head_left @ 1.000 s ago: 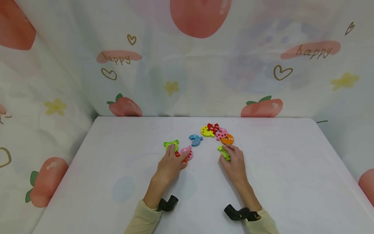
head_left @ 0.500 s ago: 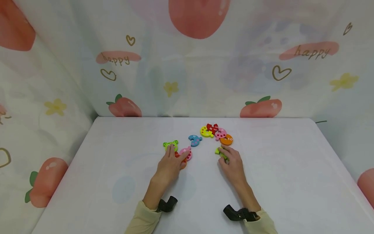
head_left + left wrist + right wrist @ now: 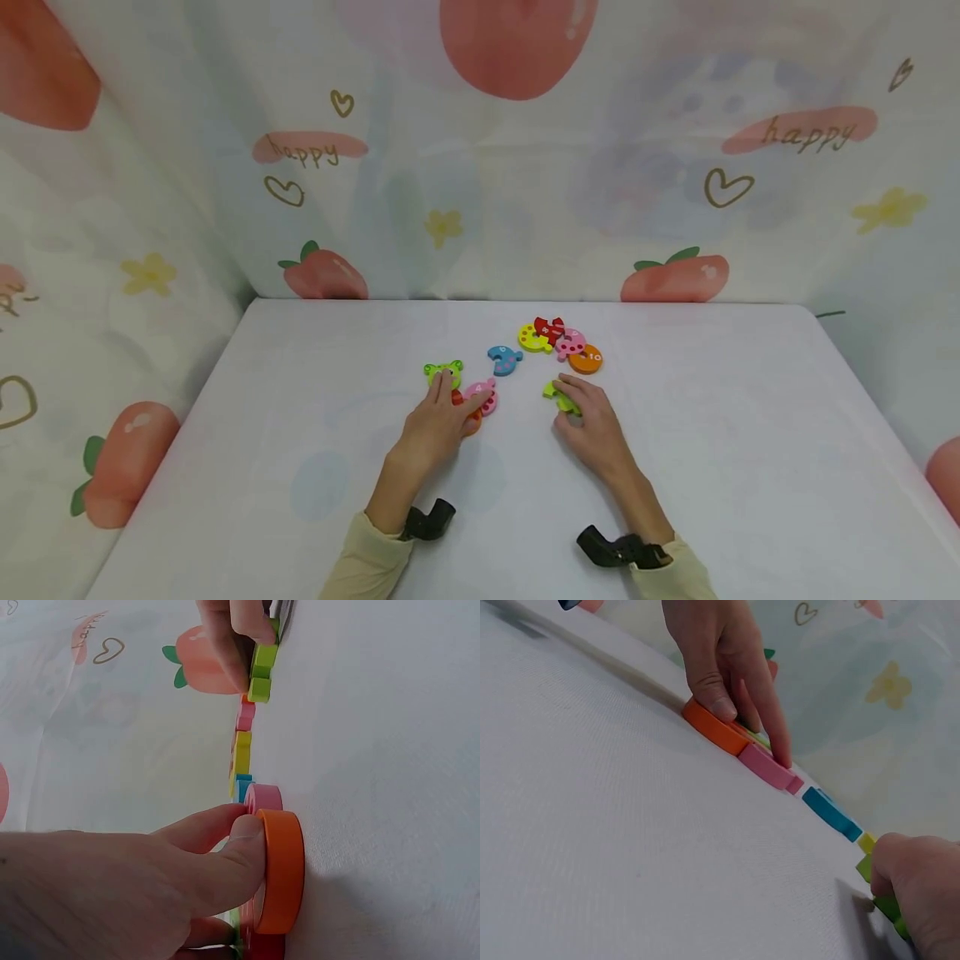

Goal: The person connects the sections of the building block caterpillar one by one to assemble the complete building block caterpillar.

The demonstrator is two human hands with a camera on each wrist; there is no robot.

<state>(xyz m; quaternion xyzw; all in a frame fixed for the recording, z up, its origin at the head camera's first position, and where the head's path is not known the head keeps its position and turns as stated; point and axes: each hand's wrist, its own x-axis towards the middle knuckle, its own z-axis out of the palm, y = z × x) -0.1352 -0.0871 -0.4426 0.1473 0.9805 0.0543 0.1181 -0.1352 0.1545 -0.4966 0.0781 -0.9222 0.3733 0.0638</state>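
Observation:
My left hand [image 3: 429, 427] rests its fingers on a cluster of puzzle pieces at centre left. Under or beside those fingers are a green frog-like head piece [image 3: 444, 372], a red piece, a pink piece [image 3: 483, 394] and an orange piece [image 3: 283, 870]. In the left wrist view the thumb touches the orange piece and a finger reaches the pink one. Between thumb and fingertips, my right hand [image 3: 595, 429] pinches a light green puzzle piece [image 3: 553, 392]. That piece is tilted and partly hidden by the fingers.
A blue piece [image 3: 505, 360] lies alone just beyond the hands. Farther back, a yellow piece [image 3: 532, 337], a red piece [image 3: 549, 329], a pink piece [image 3: 571, 343] and an orange piece [image 3: 586, 359] form an arc. Behind the white table [image 3: 712, 375] hangs a printed cloth [image 3: 525, 200].
The green piece in my right hand has shifted left and turned, away from the orange piece of the arc. My left hand stays on its cluster.

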